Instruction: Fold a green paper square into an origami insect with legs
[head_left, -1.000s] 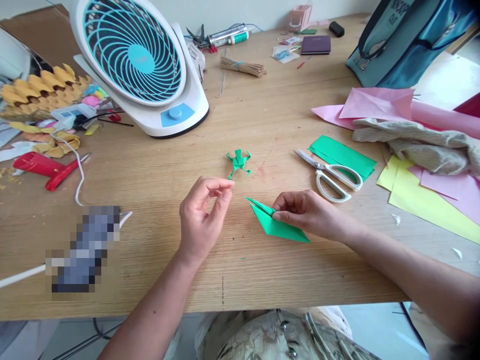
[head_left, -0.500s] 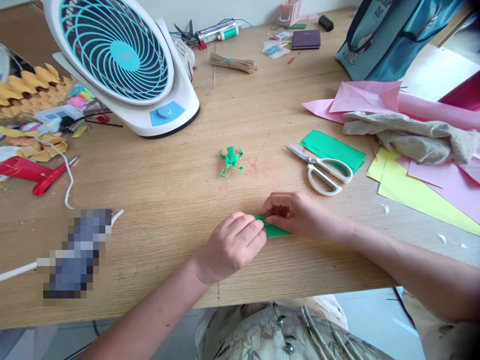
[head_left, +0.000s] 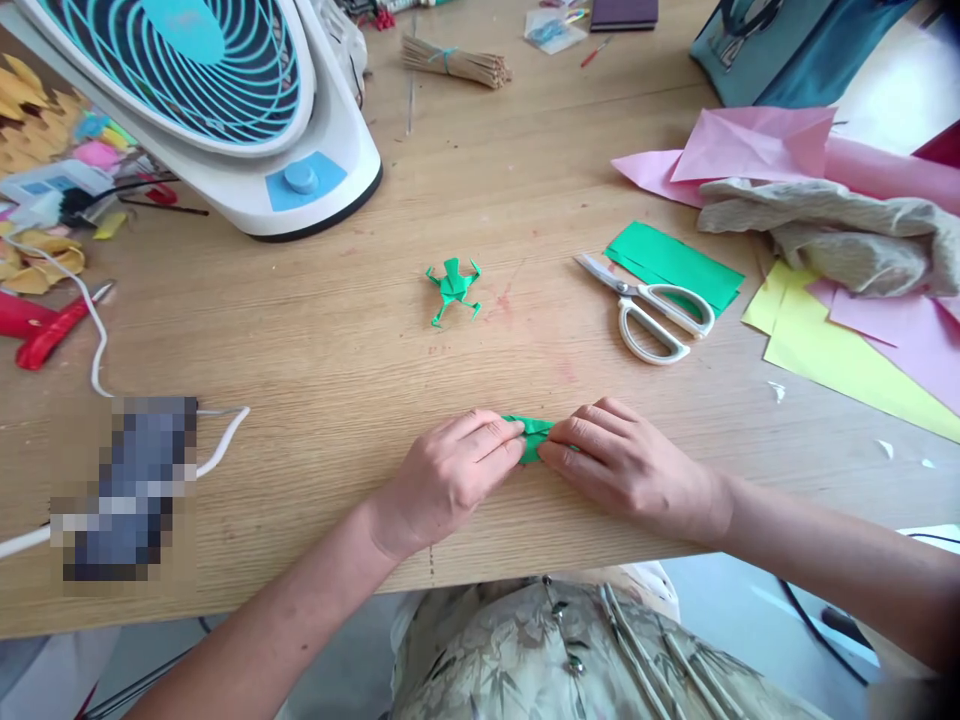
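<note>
A small folded piece of green paper [head_left: 534, 442] lies on the wooden table [head_left: 337, 330] near its front edge, mostly covered by my fingers. My left hand [head_left: 459, 470] grips its left part, fingers closed. From the right, my right hand [head_left: 626, 460] pinches the other end, with its fingertips bent down on the paper. A fold line shows in the gap between the hands. Beyond them sits a green origami frog [head_left: 453, 290] with its legs spread. White-handled scissors [head_left: 652, 310] lie to the right, partly over a stack of green paper strips [head_left: 675, 262].
A white and blue fan [head_left: 322, 185] stands at the back left. A blurred-out dark device [head_left: 135, 490] with a white cable [head_left: 225, 440] lies at left. Pink paper [head_left: 757, 145], a grey cloth [head_left: 832, 225] and yellow paper [head_left: 832, 350] are piled at right. A bundle of sticks [head_left: 457, 62] lies at the back.
My right hand has turned palm-down, bringing its fingers onto the paper's right part close to my left hand. The view has tilted downward a little.
</note>
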